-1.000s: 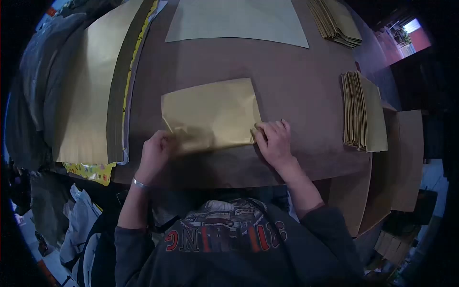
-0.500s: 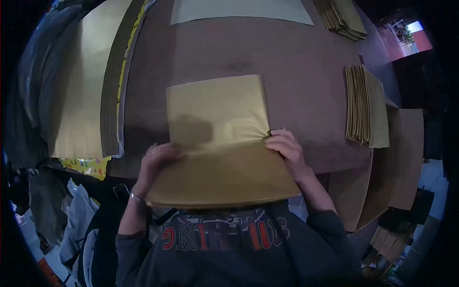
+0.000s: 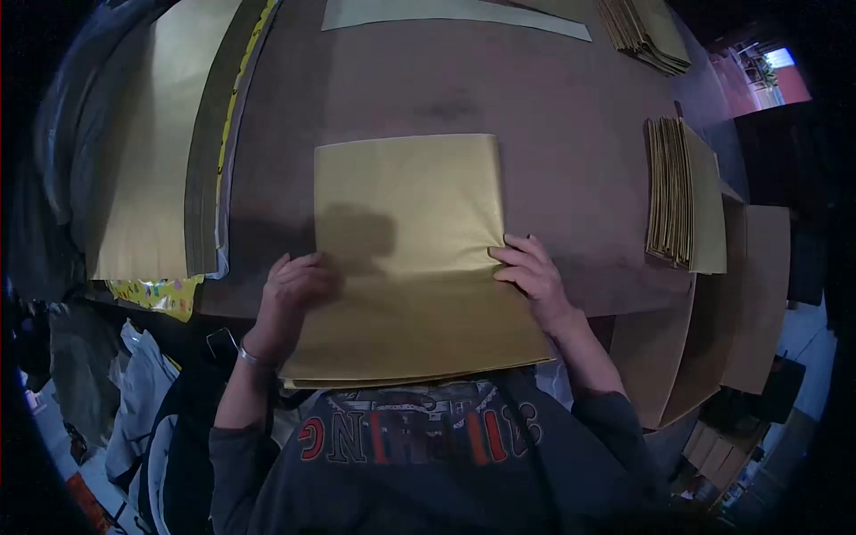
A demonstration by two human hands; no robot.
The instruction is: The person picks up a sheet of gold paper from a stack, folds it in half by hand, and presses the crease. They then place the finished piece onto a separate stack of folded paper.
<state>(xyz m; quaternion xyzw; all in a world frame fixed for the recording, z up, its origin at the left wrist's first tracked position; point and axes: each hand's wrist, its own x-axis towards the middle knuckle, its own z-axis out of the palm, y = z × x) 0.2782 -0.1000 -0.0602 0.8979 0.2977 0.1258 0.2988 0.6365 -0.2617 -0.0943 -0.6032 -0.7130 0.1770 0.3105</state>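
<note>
Both forearms reach forward over the bench's near edge, the left hand with its fingers curled and slightly blurred, the right hand angled inward with fingers spread and fingertips pressed down, sleeves stopping below the elbows.

A brown table with paper in several places

Tall sheet stack at its left, folded bundles along the right, pale sheet at the far edge, gold paper overhanging the near edge.
</note>
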